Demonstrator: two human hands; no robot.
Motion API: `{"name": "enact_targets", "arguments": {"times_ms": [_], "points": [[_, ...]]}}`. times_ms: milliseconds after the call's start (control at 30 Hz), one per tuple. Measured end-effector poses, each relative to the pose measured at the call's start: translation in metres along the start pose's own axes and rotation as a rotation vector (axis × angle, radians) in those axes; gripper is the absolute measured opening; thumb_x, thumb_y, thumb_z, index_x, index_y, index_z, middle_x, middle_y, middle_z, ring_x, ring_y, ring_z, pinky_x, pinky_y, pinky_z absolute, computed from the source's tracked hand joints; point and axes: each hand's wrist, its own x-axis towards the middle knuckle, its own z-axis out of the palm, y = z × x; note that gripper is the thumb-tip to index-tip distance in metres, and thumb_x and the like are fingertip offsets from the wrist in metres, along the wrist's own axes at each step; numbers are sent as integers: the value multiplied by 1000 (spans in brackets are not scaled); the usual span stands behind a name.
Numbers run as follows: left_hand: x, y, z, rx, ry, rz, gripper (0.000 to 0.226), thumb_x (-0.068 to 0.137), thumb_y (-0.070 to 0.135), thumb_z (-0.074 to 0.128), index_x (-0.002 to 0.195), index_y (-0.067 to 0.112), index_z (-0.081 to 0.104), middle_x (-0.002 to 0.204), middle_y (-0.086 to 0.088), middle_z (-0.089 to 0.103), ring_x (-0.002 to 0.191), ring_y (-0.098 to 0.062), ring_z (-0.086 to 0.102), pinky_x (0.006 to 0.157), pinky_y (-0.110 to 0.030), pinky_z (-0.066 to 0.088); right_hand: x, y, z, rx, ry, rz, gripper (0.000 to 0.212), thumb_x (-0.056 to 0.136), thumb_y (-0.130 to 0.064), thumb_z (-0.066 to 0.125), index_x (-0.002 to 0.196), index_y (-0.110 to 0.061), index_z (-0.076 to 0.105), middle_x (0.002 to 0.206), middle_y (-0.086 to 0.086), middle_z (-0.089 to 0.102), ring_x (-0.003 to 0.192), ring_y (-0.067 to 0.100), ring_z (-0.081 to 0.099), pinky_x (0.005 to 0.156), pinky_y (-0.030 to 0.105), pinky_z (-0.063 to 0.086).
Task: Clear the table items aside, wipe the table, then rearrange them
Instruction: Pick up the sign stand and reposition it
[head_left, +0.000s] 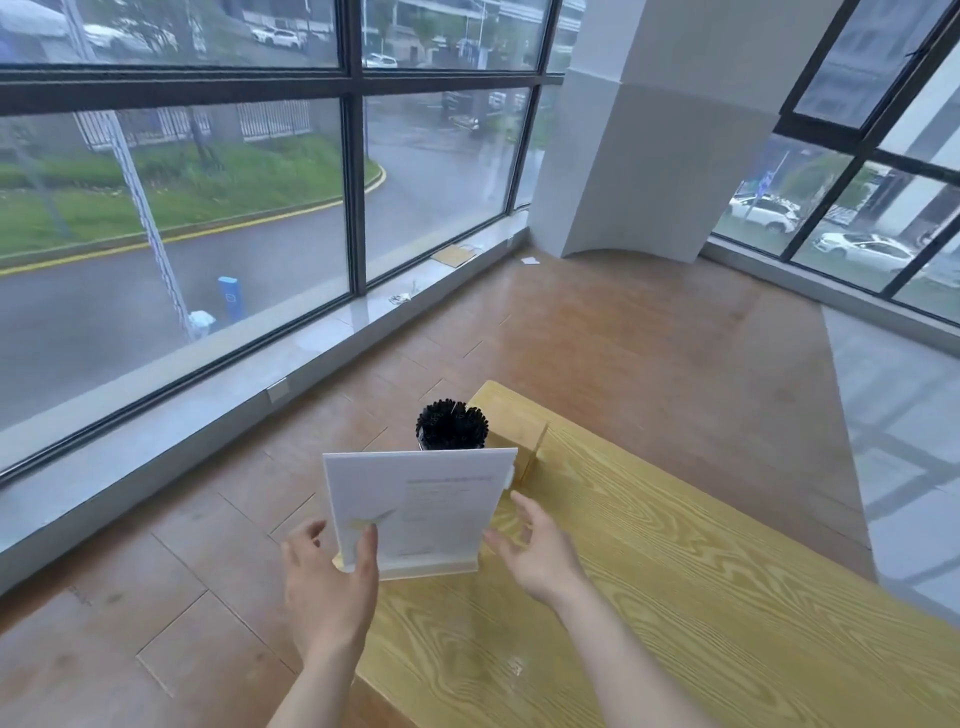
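Observation:
A white upright sign stand with faint print stands at the left edge of the light wooden table. My left hand touches its lower left corner, thumb on the front face and fingers behind. My right hand hovers open just right of the stand, fingers spread, not touching it. Behind the stand a holder full of black straws or pens stands at the table's far left corner, its lower part hidden by the sign.
A low wooden divider rises from the table near the far end. Wooden floor lies left of the table, with a window sill and large windows beyond. A white pillar stands at the far corner.

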Motion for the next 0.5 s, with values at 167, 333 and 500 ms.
{"name": "enact_targets", "arguments": {"times_ms": [167,333,500], "points": [[6,5,5,-146,-150,60,75,83,54,68,146,35,32,149,6,48,135,-20,48,94,-41,40,4,-9,7,117,-11,-19,71,96,-23,71,157,-31,36,152,-5,49,148,18,40,118,38,36],[5,10,9,-204,-198,61,84,76,57,66,149,39,29,152,9,46,139,-16,46,98,-38,39,7,-11,12,232,17,-45,60,97,-12,68,150,-26,45,143,-11,54,143,12,45,114,31,37],[-4,16,21,-177,-257,98,75,85,39,73,149,37,34,151,9,47,138,-15,46,103,-44,41,1,0,-1,311,125,-9,54,97,-8,66,147,-22,52,142,-7,59,134,9,52,110,31,42]]}}
